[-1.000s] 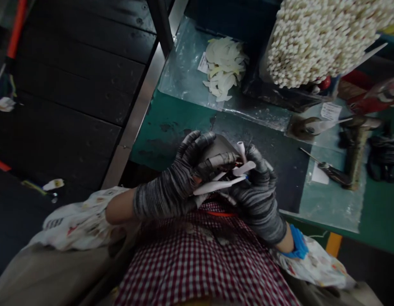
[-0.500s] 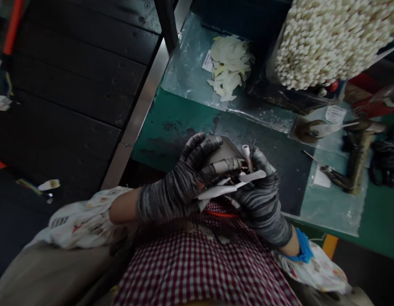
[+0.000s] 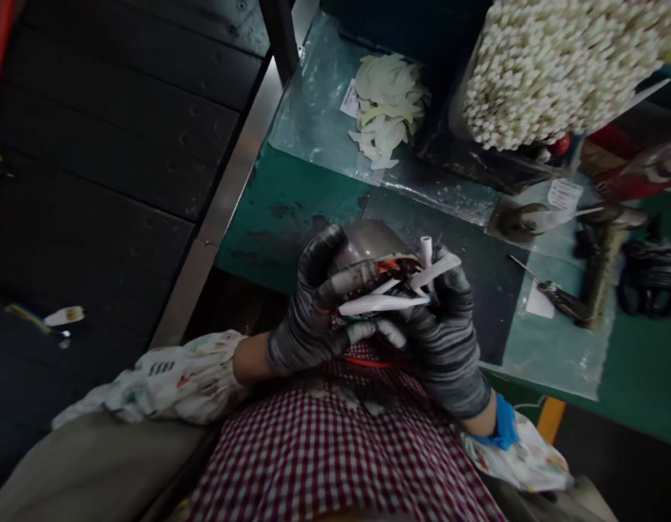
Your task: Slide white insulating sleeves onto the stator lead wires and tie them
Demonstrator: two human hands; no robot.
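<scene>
Both my hands wear grey striped gloves and meet over my lap at the near edge of the green table. My left hand is curled round a grey curved metal part that has red and white wires inside it. My right hand is closed on several white tubes that lie across the part; one short white tube stands upright by its fingers.
A pile of pale cut strips lies on clear plastic sheeting at the back. A big bundle of white tubes stands at the upper right. Dark tools lie on the right. A metal rail runs along the table's left edge.
My hands have tilted the metal part up, so more of its curved grey surface shows. My left fingers have curled tighter. The view has shifted slightly.
</scene>
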